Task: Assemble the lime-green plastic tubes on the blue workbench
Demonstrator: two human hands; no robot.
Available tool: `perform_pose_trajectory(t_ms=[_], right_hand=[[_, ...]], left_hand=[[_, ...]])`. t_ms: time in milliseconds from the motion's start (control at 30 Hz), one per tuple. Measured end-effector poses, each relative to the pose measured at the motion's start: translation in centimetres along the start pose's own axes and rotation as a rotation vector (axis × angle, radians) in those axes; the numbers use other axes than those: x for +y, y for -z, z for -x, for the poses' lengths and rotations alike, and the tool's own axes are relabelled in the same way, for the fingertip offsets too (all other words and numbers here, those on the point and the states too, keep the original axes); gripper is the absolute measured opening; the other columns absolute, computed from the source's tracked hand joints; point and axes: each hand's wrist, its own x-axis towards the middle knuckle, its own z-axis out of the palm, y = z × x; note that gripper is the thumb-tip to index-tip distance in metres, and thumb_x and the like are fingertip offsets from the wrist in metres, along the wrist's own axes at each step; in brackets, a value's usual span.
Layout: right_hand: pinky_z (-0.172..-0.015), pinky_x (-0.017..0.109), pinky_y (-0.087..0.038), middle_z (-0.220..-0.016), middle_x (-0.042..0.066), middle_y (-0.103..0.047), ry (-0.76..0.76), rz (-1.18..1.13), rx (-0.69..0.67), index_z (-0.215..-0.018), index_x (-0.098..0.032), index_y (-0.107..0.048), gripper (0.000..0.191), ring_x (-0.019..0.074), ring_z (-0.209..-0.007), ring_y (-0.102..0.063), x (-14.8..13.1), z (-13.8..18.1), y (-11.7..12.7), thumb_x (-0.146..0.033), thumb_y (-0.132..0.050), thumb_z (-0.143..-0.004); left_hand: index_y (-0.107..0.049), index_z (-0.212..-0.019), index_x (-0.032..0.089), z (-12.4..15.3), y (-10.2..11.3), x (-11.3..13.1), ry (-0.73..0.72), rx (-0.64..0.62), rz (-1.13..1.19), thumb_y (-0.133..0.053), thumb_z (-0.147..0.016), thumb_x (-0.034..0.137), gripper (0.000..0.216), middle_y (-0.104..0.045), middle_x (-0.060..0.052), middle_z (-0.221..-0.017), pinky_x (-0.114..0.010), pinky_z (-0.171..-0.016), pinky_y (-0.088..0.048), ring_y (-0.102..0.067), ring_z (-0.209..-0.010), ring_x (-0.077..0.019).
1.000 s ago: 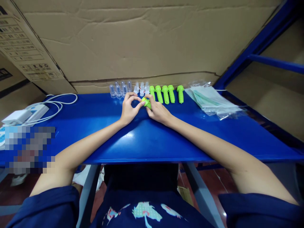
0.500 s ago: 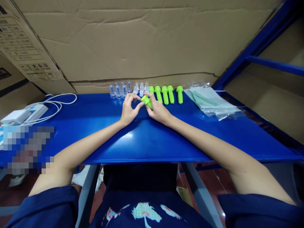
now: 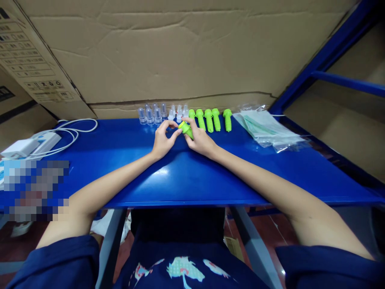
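Note:
A bright green plastic tube (image 3: 188, 130) with a yellow end lies tilted between my two hands above the table. My right hand (image 3: 202, 140) is closed round its body. At the yellow end, my left hand (image 3: 164, 138) has its thumb and index finger pinched on the rim. Just behind stand small white-tipped translucent pieces (image 3: 179, 113), partly hidden by my fingers. To their right, several green flared tubes (image 3: 208, 120) stand in a row, with one more tube (image 3: 227, 120) a little apart. On the left are several clear plastic domes (image 3: 149, 115).
The blue table (image 3: 144, 180) has a cardboard wall (image 3: 192, 56) behind it. A clear plastic bag (image 3: 267, 128) with pale green and white contents lies at the right. White cables and a power strip (image 3: 46, 142) sit at the left. A blue metal frame (image 3: 319, 56) rises at the right.

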Motion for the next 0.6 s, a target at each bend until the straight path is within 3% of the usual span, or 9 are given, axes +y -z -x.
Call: perform_pose_trajectory(t_ms=[300, 400, 500, 600], right_hand=[[-0.08, 0.042, -0.058, -0.11, 0.014, -0.07, 0.018, -0.049, -0.002, -0.149, -0.017, -0.032, 0.056, 0.0262, -0.082, -0.07, -0.15, 0.13, 0.09, -0.018, -0.042, -0.094], [-0.082, 0.042, -0.058, -0.118, 0.016, -0.068, 0.009, -0.102, 0.018, -0.147, -0.017, -0.033, 0.054, 0.0253, -0.082, -0.07, -0.27, 0.09, 0.0, -0.019, -0.043, -0.094], [-0.084, 0.042, -0.058, -0.13, 0.018, -0.062, 0.062, -0.147, 0.06, -0.148, -0.018, -0.031, 0.056, 0.0243, -0.086, -0.071, -0.12, 0.03, -0.22, -0.019, -0.044, -0.094], [-0.082, 0.039, -0.058, -0.129, 0.016, -0.061, 0.156, -0.213, 0.096, -0.148, -0.019, -0.03, 0.056, 0.0217, -0.084, -0.069, 0.22, 0.03, -0.52, -0.019, -0.048, -0.094]], left_hand=[[-0.064, -0.1, 0.021, -0.04, 0.29, 0.57, -0.045, -0.013, 0.002, -0.069, -0.091, 0.036, 0.018, -0.069, -0.004, -0.096, -0.031, -0.082, -0.052, -0.065, -0.089, -0.0168], [-0.065, -0.108, 0.021, 0.1, 0.2, 0.89, -0.053, -0.032, 0.003, -0.064, -0.094, 0.045, 0.028, -0.07, -0.007, -0.105, -0.032, -0.085, -0.052, -0.065, -0.097, -0.0187], [-0.065, -0.117, 0.02, 0.09, -0.07, 0.91, -0.006, -0.048, 0.118, -0.056, -0.096, 0.057, 0.043, -0.071, -0.01, -0.117, -0.031, -0.085, -0.053, -0.067, -0.107, -0.0205], [-0.068, -0.114, 0.019, -0.16, -0.24, 0.86, 0.074, -0.049, 0.298, -0.049, -0.098, 0.064, 0.051, -0.073, -0.01, -0.117, -0.033, -0.094, -0.053, -0.068, -0.111, -0.0212]])
